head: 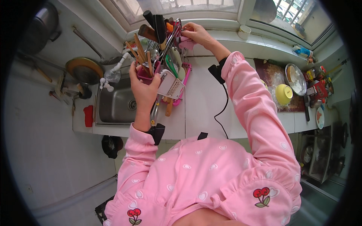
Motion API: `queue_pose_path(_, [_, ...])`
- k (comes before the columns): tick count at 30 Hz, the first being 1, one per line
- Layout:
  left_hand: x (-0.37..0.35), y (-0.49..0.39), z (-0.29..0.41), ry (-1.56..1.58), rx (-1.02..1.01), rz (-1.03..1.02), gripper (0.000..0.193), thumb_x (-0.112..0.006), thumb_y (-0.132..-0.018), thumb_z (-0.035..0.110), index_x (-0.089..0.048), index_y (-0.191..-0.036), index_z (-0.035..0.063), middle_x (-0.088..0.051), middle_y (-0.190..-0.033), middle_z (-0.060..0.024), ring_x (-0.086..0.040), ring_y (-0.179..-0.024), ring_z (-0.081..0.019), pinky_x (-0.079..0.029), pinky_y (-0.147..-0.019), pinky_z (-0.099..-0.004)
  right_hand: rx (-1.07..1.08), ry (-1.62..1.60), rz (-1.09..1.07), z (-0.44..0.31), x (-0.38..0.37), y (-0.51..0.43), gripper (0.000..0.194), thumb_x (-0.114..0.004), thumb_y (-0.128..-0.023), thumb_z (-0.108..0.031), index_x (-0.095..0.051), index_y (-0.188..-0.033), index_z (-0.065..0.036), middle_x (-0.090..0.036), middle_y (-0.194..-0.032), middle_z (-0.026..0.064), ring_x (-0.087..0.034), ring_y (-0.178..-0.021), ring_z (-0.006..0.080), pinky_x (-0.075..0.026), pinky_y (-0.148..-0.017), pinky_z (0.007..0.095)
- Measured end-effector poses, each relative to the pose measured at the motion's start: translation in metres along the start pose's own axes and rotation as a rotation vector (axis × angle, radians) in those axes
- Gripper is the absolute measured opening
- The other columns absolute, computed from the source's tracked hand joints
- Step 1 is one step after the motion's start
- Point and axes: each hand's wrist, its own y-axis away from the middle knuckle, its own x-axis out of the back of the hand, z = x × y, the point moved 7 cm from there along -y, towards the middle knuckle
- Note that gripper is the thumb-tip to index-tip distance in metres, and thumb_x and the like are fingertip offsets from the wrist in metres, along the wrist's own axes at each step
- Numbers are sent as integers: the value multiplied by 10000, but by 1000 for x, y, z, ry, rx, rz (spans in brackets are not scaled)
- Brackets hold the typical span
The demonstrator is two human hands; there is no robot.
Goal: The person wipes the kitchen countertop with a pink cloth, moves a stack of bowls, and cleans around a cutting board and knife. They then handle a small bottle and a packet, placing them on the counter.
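Observation:
My left hand (pixel 144 88) is wrapped around a pink plastic utensil cup (pixel 145 80), with wooden chopsticks (pixel 140 49) standing in it. At the far side, my right hand (pixel 196 33) grips the end of a metal wire rack (pixel 178 25), its fingertips partly hidden. Below those fingers hangs a pink cloth (pixel 186 43). Black-handled knives (pixel 160 28) and an orange brush (pixel 169 27) stick up from the rack. Between my hands are a green-handled utensil (pixel 171 65) and a white grater (pixel 171 84). A pink tray (pixel 186 75) lies under them.
Left of the rack is a steel sink (pixel 116 103) with a white faucet (pixel 121 60). A black cable (pixel 223 106) crosses the white counter (pixel 200 84). On the right, a floured board (pixel 263 67) carries a yellow bowl (pixel 283 94) and a metal basin (pixel 302 86). A cup (pixel 244 32) stands on the windowsill.

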Motion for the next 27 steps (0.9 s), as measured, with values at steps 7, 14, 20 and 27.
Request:
queue_pose_path(7, [13, -2, -7, 35, 34, -46, 771, -754, -777, 16, -358, -1439, -9, -539, -1250, -123, -610, -1061, -182, -539, -902, -325, 132, 257, 96, -2, 16, 19, 393, -743, -845, -334, -658, -1127, -73, -700, -964, 100, -680, -803, 168, -579, -673, 327])
queue_pose_path(14, [13, -6, -14, 205, 47, -101, 745, -736, -765, -24, -386, -1422, 9, -546, -1248, -119, -615, -1050, -169, -535, -903, -312, 217, 313, 118, -10, 32, 45, 388, -751, -854, -347, -654, -1114, -75, -666, -929, 63, -635, -700, 126, -536, -615, 308])
queue_pose_path(20, [2, -10, -13, 247, 68, -153, 746, -733, -760, -30, -402, -1426, 28, -553, -1240, -116, -620, -1015, -149, -537, -882, -295, 194, 346, 129, -10, 52, 62, 373, -760, -848, -350, -664, -1092, -85, -664, -932, 55, -610, -677, 116, -517, -619, 298])
queue_pose_path(27, [-26, -24, -14, 257, 73, -261, 763, -729, -745, -34, -409, -1434, 34, -568, -1239, -105, -620, -1007, -138, -536, -869, -287, 203, 401, 224, -12, 83, 85, 277, -725, -910, -269, -625, -1072, -68, -604, -890, -10, -506, -645, 44, -447, -557, 240])
